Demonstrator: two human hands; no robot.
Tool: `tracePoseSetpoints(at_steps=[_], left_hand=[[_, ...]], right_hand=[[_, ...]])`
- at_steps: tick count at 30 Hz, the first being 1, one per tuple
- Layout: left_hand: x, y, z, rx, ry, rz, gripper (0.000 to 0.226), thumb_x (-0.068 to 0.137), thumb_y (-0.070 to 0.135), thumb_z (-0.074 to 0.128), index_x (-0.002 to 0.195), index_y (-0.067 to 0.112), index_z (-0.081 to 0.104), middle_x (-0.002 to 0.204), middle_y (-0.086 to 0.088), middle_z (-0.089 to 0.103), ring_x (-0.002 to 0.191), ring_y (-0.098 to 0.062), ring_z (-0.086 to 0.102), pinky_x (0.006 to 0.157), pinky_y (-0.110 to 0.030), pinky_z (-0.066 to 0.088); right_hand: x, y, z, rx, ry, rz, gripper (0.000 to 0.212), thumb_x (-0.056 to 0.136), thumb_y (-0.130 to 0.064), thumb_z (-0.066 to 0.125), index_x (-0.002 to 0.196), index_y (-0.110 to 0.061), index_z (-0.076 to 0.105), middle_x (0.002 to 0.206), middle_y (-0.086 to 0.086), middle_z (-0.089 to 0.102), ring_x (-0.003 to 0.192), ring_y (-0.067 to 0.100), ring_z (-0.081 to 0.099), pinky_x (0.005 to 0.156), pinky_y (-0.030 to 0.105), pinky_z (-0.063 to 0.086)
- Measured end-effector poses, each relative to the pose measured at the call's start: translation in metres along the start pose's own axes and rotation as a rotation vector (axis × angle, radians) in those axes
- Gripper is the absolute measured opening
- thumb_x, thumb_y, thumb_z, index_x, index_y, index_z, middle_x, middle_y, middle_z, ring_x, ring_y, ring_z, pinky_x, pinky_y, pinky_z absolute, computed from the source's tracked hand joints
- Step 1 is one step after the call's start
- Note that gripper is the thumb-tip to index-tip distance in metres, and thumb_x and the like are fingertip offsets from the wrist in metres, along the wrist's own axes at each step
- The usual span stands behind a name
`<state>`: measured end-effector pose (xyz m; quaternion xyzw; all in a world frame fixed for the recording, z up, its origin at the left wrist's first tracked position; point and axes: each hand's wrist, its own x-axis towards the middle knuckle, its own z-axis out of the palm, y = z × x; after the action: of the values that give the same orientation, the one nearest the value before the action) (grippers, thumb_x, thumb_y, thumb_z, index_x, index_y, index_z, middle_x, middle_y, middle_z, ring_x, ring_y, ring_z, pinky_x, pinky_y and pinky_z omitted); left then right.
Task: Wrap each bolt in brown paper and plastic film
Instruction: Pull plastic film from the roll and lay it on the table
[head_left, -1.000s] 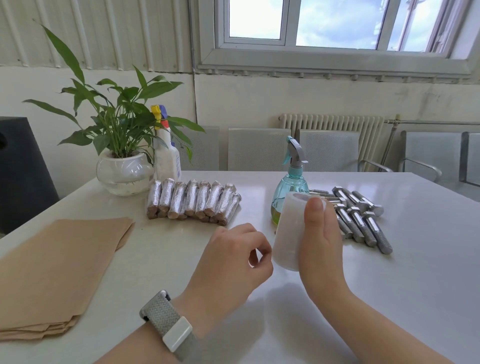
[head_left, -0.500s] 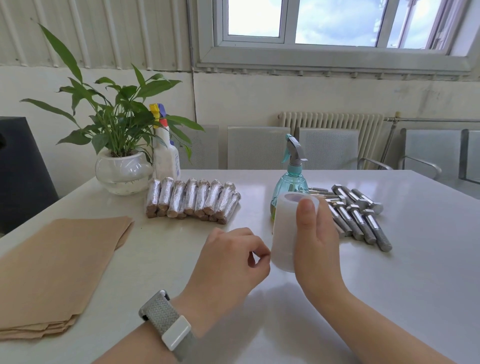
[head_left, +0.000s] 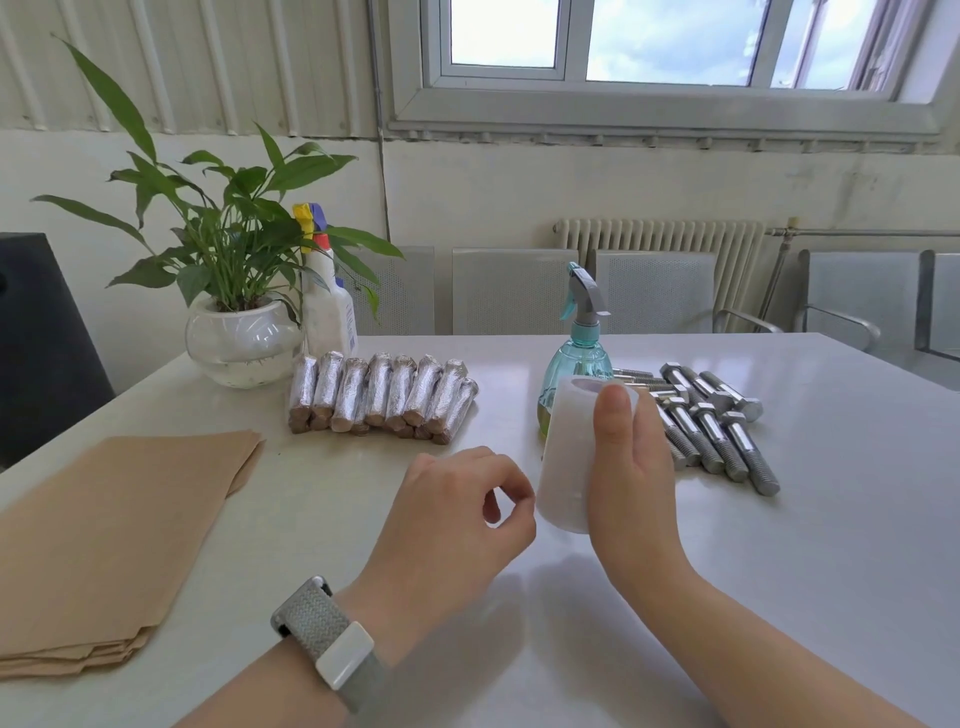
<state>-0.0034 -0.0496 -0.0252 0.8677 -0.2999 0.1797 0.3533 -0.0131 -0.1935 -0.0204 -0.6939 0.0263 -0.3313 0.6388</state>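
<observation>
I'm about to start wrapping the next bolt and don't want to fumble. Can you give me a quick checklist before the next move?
1. Film roll gripped by the right hand: ok.
2. Loose film end caught by the left hand: cannot tell; its fingers are curled beside the roll.
3. Brown paper stacked within reach, left: ok.
4. Bare bolts available, right: ok.
5. Bolt and paper laid out in front: not ok.
6. Wrapped bolts set aside: ok.
</observation>
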Motion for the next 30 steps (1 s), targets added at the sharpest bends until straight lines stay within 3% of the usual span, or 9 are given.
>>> tracePoseSetpoints(at_steps=[5, 7, 10, 18, 24, 28, 30], left_hand=[[-0.001, 0.002, 0.001, -0.007, 0.006, -0.01, 0.017, 0.08, 0.037, 0.063, 0.089, 0.031, 0.075, 0.09, 0.019, 0.068, 0.072, -0.003, 0.062, 0.092, -0.032, 0.038], [0.0, 0.001, 0.001, -0.025, 0.006, -0.004, 0.007, 0.083, 0.027, 0.07, 0.086, 0.027, 0.076, 0.084, 0.015, 0.068, 0.07, -0.004, 0.063, 0.09, -0.037, 0.04], [0.002, 0.0, -0.001, -0.082, -0.01, -0.017, 0.009, 0.082, 0.013, 0.072, 0.079, 0.02, 0.077, 0.075, 0.008, 0.067, 0.067, -0.006, 0.063, 0.082, -0.044, 0.046], [0.001, 0.001, -0.001, -0.117, -0.043, 0.003, 0.006, 0.077, 0.016, 0.066, 0.072, 0.016, 0.07, 0.071, 0.006, 0.062, 0.065, -0.011, 0.061, 0.082, -0.046, 0.046], [-0.001, 0.001, 0.0, -0.068, -0.033, 0.023, 0.005, 0.078, 0.022, 0.064, 0.074, 0.023, 0.066, 0.074, 0.01, 0.061, 0.069, -0.01, 0.06, 0.087, -0.037, 0.042], [-0.003, 0.0, 0.001, -0.172, 0.011, -0.086, 0.005, 0.085, 0.025, 0.069, 0.085, 0.03, 0.07, 0.087, 0.021, 0.065, 0.077, -0.005, 0.062, 0.07, -0.012, 0.042], [-0.005, -0.001, 0.004, -0.301, 0.041, -0.161, 0.005, 0.087, 0.029, 0.07, 0.09, 0.032, 0.073, 0.088, 0.026, 0.066, 0.075, 0.001, 0.061, 0.065, -0.007, 0.04]], right_hand=[[0.001, 0.001, -0.001, 0.005, -0.006, 0.002, 0.05, 0.077, -0.079, 0.036, 0.097, -0.038, 0.058, 0.084, -0.011, 0.065, 0.073, 0.008, 0.064, 0.056, 0.023, 0.051], [0.0, 0.002, 0.001, -0.017, -0.019, -0.018, 0.051, 0.077, -0.08, 0.035, 0.097, -0.039, 0.057, 0.086, -0.011, 0.066, 0.076, 0.009, 0.064, 0.06, 0.026, 0.051], [-0.003, 0.003, 0.003, -0.046, -0.037, -0.066, 0.048, 0.079, -0.077, 0.035, 0.097, -0.038, 0.057, 0.085, -0.017, 0.065, 0.073, 0.003, 0.061, 0.058, 0.017, 0.047], [-0.002, 0.004, 0.002, -0.061, -0.019, -0.06, 0.05, 0.078, -0.079, 0.032, 0.095, -0.039, 0.057, 0.085, -0.019, 0.065, 0.073, 0.002, 0.061, 0.057, 0.017, 0.047], [0.004, 0.005, 0.0, -0.001, 0.012, 0.017, 0.054, 0.076, -0.081, 0.035, 0.093, -0.034, 0.056, 0.08, -0.01, 0.065, 0.071, 0.011, 0.064, 0.059, 0.032, 0.053], [0.007, 0.003, -0.001, 0.122, -0.012, 0.122, 0.065, 0.073, -0.081, 0.037, 0.097, -0.025, 0.058, 0.092, 0.01, 0.067, 0.085, 0.033, 0.068, 0.072, 0.053, 0.058], [0.008, 0.001, -0.002, 0.213, -0.008, 0.187, 0.056, 0.078, -0.078, 0.039, 0.093, -0.029, 0.063, 0.091, 0.013, 0.069, 0.082, 0.036, 0.069, 0.067, 0.05, 0.059]])
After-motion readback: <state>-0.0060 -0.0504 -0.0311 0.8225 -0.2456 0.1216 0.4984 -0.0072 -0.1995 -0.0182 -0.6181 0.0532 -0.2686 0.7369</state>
